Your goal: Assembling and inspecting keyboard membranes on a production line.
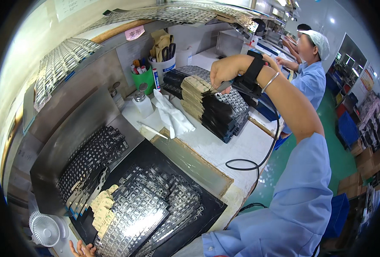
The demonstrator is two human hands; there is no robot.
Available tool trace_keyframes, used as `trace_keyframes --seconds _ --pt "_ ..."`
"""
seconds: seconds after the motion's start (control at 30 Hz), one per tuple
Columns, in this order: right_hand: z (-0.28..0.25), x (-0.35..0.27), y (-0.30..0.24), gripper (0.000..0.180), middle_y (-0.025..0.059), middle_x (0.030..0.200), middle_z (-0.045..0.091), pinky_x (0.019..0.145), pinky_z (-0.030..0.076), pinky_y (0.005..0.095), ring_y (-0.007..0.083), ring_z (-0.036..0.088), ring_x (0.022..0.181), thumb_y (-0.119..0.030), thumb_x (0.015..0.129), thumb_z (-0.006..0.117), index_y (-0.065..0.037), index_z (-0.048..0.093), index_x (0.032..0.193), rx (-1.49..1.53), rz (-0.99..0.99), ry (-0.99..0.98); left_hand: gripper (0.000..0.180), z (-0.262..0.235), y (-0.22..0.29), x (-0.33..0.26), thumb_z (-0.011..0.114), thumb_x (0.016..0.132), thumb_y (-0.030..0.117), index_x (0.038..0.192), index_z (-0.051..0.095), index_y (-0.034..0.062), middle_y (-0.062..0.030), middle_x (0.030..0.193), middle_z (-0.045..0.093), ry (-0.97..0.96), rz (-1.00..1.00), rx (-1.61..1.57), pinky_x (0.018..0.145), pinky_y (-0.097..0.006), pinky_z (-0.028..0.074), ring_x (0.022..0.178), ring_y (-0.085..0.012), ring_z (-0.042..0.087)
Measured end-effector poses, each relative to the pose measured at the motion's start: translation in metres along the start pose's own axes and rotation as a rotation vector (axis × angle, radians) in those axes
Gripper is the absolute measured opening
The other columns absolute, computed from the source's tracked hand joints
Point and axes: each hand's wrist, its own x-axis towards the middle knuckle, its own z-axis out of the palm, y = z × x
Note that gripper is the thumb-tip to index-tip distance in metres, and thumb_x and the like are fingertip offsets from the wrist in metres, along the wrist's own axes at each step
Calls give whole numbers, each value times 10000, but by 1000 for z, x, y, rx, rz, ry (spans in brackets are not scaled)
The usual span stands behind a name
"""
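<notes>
Top sheet of the stacked keyboard frames [217,109] is pinched by the right hand [225,70], lifted edge-first for separation; left hand [82,248] lies open near the front pile [151,214].

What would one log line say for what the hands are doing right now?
right hand: pinches top sheet of tall black-and-tan sheet stack | left hand: by grey perforated metal sheets on black mat

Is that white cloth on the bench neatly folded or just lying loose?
Loose. The white cloth lies crumpled and spread in uneven folds on the bench, beside the pump bottle.
</notes>
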Motion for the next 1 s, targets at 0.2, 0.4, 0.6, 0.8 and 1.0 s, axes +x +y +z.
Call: trace_keyframes --seconds 0.2,0.4,0.6,0.8,1.0 --pt "-1 1 2 157 125 763 665 623 551 270 169 664 657 -94 834 553 44 623 857 6 -6 -20 630 0 2 0 607 857 125 1387 267 124 -133 1083 525 62 -107 31 672 -341 521 839 -254 576" --pt "-3 3 7 164 129 736 663 589 530 266 156 654 633 -86 800 549 51 638 819 7 -10 -35 608 7 6 -1 608 854 128 1377 297 125 -131 1068 525 77 -39 38 662 -340 518 832 -244 576" --pt "-1 0 1 161 114 763 666 607 543 254 144 659 659 -84 849 524 45 620 867 22 13 -44 588 10 9 -3 606 853 124 1364 316 114 -138 1077 522 104 -29 53 668 -348 519 831 -248 574" --pt "-1 0 -1 172 108 760 668 582 534 244 140 657 644 -67 839 500 50 618 882 22 3 -87 598 10 9 -3 613 841 117 1362 320 116 -157 1030 538 111 -47 42 686 -355 514 829 -257 571" --pt "-2 1 2 177 111 757 662 571 533 248 146 655 632 -41 822 477 57 614 877 -49 -17 -108 599 8 6 0 613 836 114 1360 325 106 -166 990 549 108 -83 30 679 -348 508 828 -252 574"
